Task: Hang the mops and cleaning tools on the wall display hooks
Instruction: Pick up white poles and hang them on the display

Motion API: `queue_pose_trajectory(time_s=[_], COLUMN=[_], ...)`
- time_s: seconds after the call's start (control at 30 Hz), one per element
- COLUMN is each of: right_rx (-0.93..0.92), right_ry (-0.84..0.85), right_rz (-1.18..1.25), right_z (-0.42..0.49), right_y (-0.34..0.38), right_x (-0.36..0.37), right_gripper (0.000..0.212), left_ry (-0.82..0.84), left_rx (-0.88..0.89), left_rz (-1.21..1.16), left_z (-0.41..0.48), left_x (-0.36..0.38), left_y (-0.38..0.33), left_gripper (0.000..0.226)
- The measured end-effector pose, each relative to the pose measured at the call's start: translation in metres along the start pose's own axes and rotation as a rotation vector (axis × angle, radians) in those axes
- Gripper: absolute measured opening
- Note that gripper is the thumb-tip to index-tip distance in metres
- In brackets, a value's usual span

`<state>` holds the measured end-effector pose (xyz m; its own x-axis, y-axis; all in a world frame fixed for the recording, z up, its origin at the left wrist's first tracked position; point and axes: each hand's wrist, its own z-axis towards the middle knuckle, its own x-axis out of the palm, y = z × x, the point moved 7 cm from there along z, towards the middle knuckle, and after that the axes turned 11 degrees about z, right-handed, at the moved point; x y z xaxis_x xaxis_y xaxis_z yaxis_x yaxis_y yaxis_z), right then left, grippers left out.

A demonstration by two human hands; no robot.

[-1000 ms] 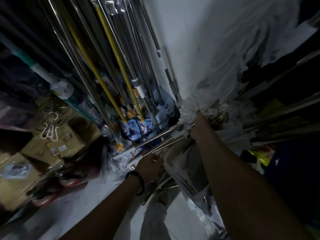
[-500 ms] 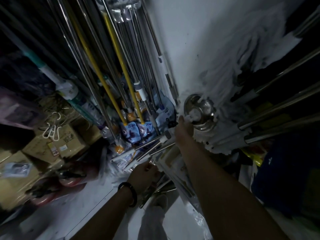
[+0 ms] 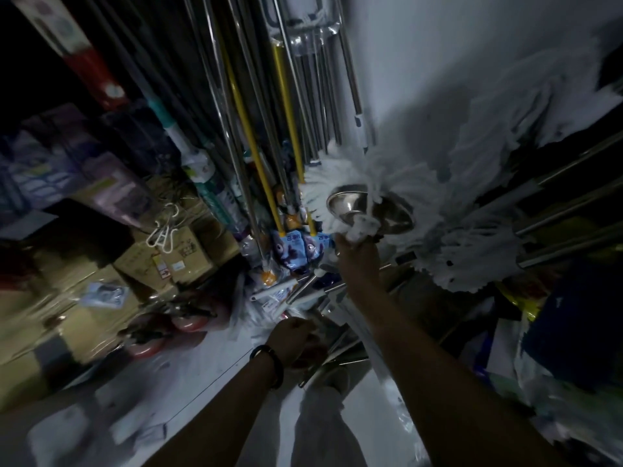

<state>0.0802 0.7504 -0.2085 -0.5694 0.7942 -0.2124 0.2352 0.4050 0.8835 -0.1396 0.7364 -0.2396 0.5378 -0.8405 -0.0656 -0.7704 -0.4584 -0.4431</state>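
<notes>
Head camera: low down, the left hand (image 3: 296, 338) is clenched, seemingly on a steel pole (image 3: 342, 356); the right hand (image 3: 357, 256) grasps the mop (image 3: 357, 203) by its white neck, beside the wall (image 3: 421, 79). Loose strands could snag the hanging handles (image 3: 284, 92). Fluffy white fringe, shiny steel disc.

Shiny metal mop disc (image 3: 354, 205), fluffy white yarn strands (image 3: 337, 176), matt cardboard boxes (image 3: 188, 251).

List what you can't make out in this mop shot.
Head view only.
Hooks: poles run off the top edge.
Left hand: what it grips is lost in darkness under its fingers.
Boxes: labels blurred and too small.
Mop head, gripped by right hand: where its pole runs is hidden by the arm.
</notes>
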Motion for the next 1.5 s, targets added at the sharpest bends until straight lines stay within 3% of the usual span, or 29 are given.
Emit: queue_pose_trajectory(time_s=[0.13, 0.23, 0.33, 0.47, 0.53, 0.67, 0.77, 0.83, 1.0, 1.17, 1.23, 1.3, 1.4, 1.5], right_rx=[-0.097, -0.208, -0.223, -0.207, -0.150, -0.019, 0.050, 0.066, 0.201, 0.525, 0.614, 0.530, 0.079, -0.414], right_ry=[-0.026, -0.087, -0.086, -0.151, -0.194, -0.346, -0.433, -0.486, -0.429, -0.284, -0.134, -0.056, -0.130, -0.153], right_rz=[0.081, 0.177, 0.292, 0.453, 0.553, 0.678, 0.713, 0.774, 0.872, 0.918, 0.826, 0.614, 0.135, -0.588], right_z=[-0.041, -0.084, -0.123, -0.165, -0.174, -0.180, -0.193, -0.203, -0.226, -0.242, -0.246, -0.239, -0.217, -0.196], right_y=[0.007, 0.040, 0.069, 0.081, 0.073, 0.051, 0.044, 0.043, 0.032, 0.000, 0.000, 0.007, 0.039, 0.074], right_x=[-0.014, -0.034, -0.049, -0.074, -0.086, -0.109, -0.116, -0.123, -0.133, -0.127, -0.115, -0.111, -0.118, -0.112], right_gripper=[0.059, 0.051, 0.037, 0.065, 0.068, 0.037, 0.036, 0.038, 0.037, 0.053, 0.052, 0.039, 0.023, 0.015], left_ry=[0.012, 0.007, 0.114, 0.172, 0.216, 0.223, 0.254, 0.264, 0.282, 0.302, 0.303, 0.305, 0.298, 0.301], left_rx=[-0.049, -0.120, -0.166, -0.171, -0.141, -0.083, -0.040, -0.051, -0.024, -0.029, -0.019, 0.005, 0.027, 0.051], left_rz=[-0.111, -0.295, -0.489, -0.743, -0.820, -0.838, -0.784, -0.743, -0.666, -0.681, -0.677, -0.662, -0.643, -0.644], left_z=[-0.007, -0.006, -0.009, -0.002, -0.002, 0.001, 0.007, 0.008, 0.011, 0.012, 0.012, 0.012, 0.002, -0.014], left_x=[-0.018, -0.027, -0.018, -0.004, 0.003, 0.004, 0.009, 0.014, 0.019, 0.031, 0.039, 0.048, 0.057, 0.068], left_y=[0.027, 0.044, 0.046, 0.033, 0.016, -0.011, -0.021, -0.023, -0.043, -0.065, -0.075, -0.084, -0.095, -0.103], left_gripper=[0.028, 0.036, 0.031, 0.043, 0.047, 0.041, 0.022, 0.024, 0.034, 0.032, 0.032, 0.030, 0.029, 0.033])
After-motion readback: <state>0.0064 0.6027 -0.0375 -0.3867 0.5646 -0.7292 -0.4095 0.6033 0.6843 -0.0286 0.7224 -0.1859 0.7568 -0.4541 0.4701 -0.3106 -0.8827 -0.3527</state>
